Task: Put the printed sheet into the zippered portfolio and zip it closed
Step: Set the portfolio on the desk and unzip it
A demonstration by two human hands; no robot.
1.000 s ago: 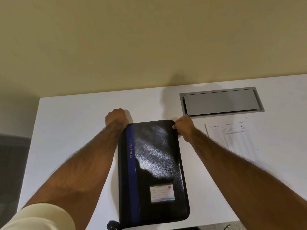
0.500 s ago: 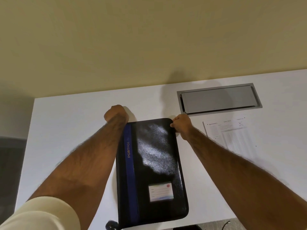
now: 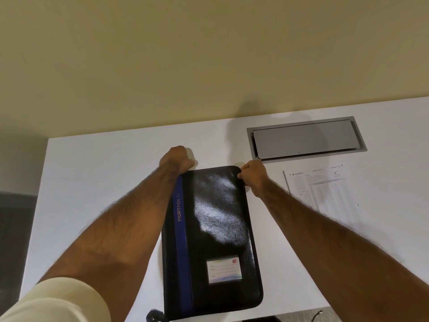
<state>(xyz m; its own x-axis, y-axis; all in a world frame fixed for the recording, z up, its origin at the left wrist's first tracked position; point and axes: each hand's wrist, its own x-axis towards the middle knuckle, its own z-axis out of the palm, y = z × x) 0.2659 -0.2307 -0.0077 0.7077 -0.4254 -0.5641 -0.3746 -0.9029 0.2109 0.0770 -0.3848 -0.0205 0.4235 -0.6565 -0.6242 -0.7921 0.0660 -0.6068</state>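
Both hands, left [image 3: 177, 157] and right [image 3: 253, 172], grip the portfolio's [image 3: 218, 228] far corners on a white desk [image 3: 97, 182].

I can read "PORTFOL" in gold letters running up the blue stripe [image 3: 180, 231] of the portfolio [image 3: 218, 228]; my arm hides the rest. Its label card [image 3: 224, 268] has lines too small to read. The sheet [image 3: 325, 194] near the bench's right edge carries print I can't make out.

Left hand [image 3: 177, 158] — fist now slightly further right along the portfolio [image 3: 218, 228] far edge, toward the right hand [image 3: 253, 174].
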